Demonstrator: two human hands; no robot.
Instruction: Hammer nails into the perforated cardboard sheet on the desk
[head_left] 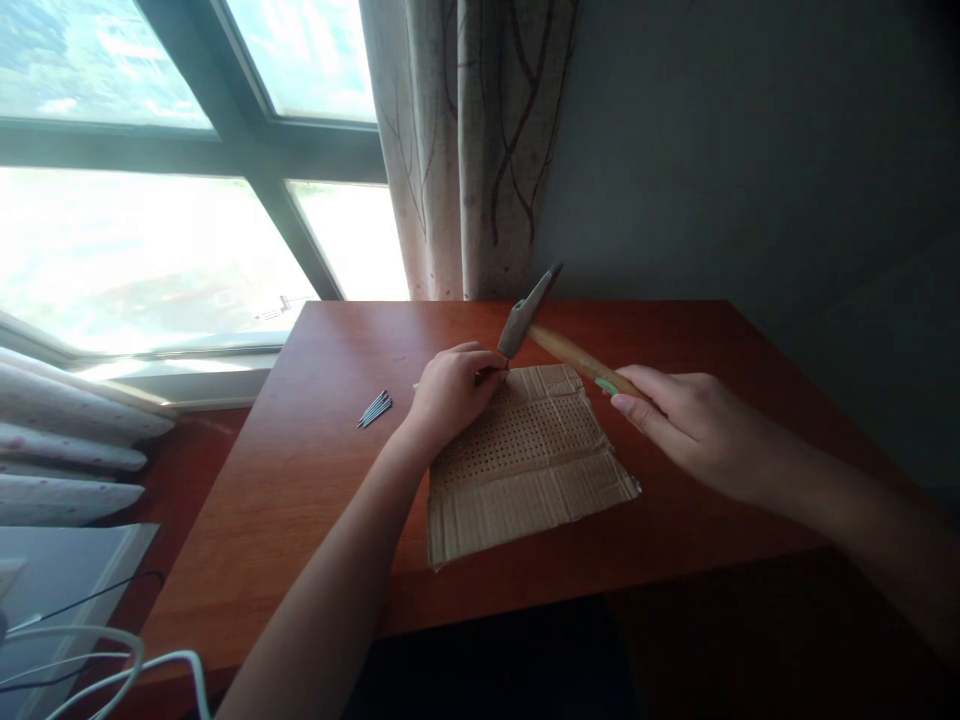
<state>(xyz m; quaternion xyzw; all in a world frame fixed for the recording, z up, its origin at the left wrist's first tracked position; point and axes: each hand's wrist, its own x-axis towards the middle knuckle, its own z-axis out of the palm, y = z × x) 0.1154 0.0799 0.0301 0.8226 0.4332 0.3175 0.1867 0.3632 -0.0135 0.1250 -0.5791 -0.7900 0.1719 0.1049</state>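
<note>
My right hand [694, 425] is closed round the wooden handle of a hammer [559, 345]. The hammer's metal head [525, 315] hangs just above the far edge of a cardboard sheet [525, 470] full of small holes. My left hand [454, 390] rests on the sheet's far left corner, fingers pinched together right under the hammer head. What they pinch is too small to make out. A small bundle of nails [375, 408] lies on the wooden table [300, 470], left of my left hand.
A window and a patterned curtain [465, 150] stand behind the table. A grey wall is at the back right. White cables [112, 670] and folded cloth [67, 450] lie to the left, below the sill.
</note>
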